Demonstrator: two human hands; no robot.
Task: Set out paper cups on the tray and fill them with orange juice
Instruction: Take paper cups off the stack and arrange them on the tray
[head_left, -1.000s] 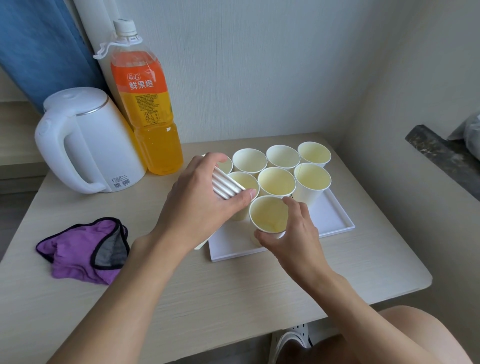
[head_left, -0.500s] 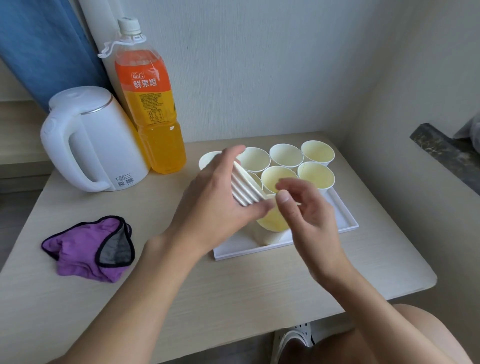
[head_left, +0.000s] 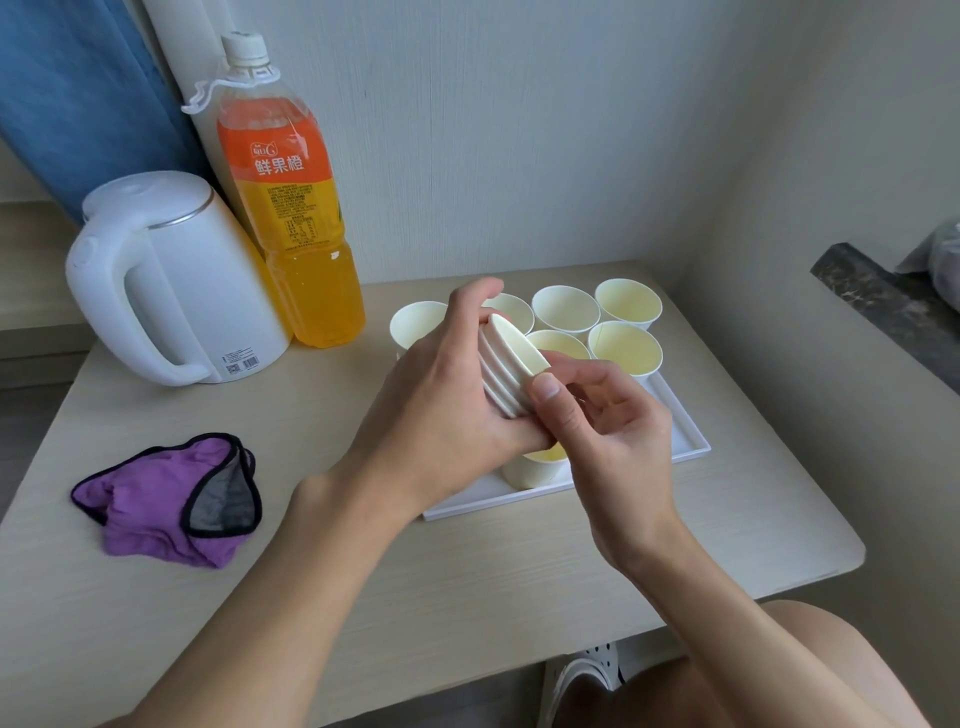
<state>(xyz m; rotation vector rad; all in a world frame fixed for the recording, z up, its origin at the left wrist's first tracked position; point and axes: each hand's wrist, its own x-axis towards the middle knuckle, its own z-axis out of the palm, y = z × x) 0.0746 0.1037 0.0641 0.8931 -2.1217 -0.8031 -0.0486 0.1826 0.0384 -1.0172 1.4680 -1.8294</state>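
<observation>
Just above the near part of the white tray, the left hand grips a short stack of paper cups with its fingers curled round the nested walls. The stack's long axis lies tilted, bases buried in the left palm and open mouths facing up and to the right. That puts the mouths straight at the right hand, which is touching the stack. Its thumb presses on the lower rim of the innermost cup, and its fingers curl in beside it in a pinch. By my reading, the next move is a pull along that axis, rightward and away from the left palm, so the right hand is the one placed to free a cup. Single cups stand upright on the tray behind and below the hands, one directly under them. The orange juice bottle stands capped on the desk, well to the left.
</observation>
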